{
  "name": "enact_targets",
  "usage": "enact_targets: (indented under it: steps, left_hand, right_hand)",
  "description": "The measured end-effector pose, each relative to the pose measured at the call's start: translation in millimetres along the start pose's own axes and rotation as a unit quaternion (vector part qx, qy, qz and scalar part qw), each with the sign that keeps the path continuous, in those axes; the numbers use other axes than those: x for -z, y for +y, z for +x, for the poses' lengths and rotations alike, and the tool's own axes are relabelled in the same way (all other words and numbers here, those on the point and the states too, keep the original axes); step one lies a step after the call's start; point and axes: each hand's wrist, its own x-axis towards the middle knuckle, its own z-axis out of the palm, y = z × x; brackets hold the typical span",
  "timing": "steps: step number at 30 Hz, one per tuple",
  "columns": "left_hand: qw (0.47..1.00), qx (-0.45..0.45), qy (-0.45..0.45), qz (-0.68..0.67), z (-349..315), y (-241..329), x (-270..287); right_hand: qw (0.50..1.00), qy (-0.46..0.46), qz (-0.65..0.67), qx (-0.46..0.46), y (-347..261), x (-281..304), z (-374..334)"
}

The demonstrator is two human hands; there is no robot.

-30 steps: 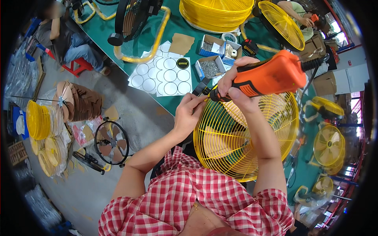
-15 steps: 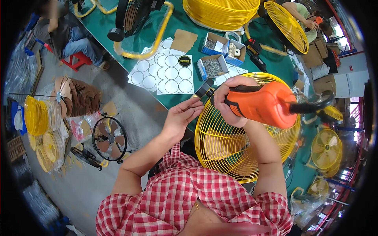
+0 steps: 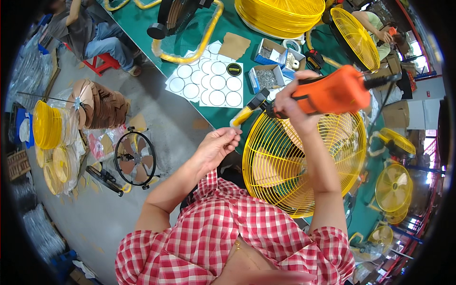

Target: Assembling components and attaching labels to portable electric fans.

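Driver (image 3: 332, 90), electric and orange-bodied, is grasped in the right hand (image 3: 298, 108), fingers wrapped round its handle; its black nose lies close to a black fitting (image 3: 259, 98) on a yellow tube (image 3: 243, 115) — contact cannot be confirmed. The left hand (image 3: 214, 148) has thumb and forefinger drawn together at the tube's near end, the other fingers curled; whether they pinch anything small cannot be told. In this inspector's judgement, good practice is to set the nose square to the fitting before driving, brace the tube firmly, and keep the left fingers clear of the bit. A fan's yellow wire guard (image 3: 285, 187), with tan blades (image 3: 273, 170) showing through, is just beside, partly under the right forearm; the driver is best kept from knocking it. The green table (image 3: 216, 115) carries sheets of round labels (image 3: 217, 82), a cardboard scrap (image 3: 236, 46), open boxes of small metal fasteners (image 3: 266, 77) and, farther back, stacked yellow guards (image 3: 280, 19). On the grey floor (image 3: 156, 209), left, lie a black-rimmed fan (image 3: 135, 159) and stacked brown blades (image 3: 99, 107). Beyond, one person sits on a red stool (image 3: 102, 63); another, far right, holds an orange tool (image 3: 392, 31).
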Motion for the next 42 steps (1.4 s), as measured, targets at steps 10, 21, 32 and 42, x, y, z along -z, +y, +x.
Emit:
enact_targets:
  steps: [10, 21, 32, 42]
  left_hand:
    - [0.997, -0.063, -0.01, 0.033, -31, -14, -24]
    - [0.989, -0.147, -0.025, 0.012, -75, -46, -36]
    - [0.971, -0.232, 0.014, 0.055, -105, -78, -36]
    - [0.983, -0.155, 0.002, 0.095, -114, -92, -34]
  right_hand:
    - [0.915, -0.077, 0.396, -0.006, -45, -5, -18]
    - [0.883, -0.157, 0.44, 0.048, -66, -16, -33]
    - [0.861, -0.188, 0.47, 0.045, -81, -22, -59]
    - [0.867, -0.172, 0.468, -0.009, -82, -17, -77]
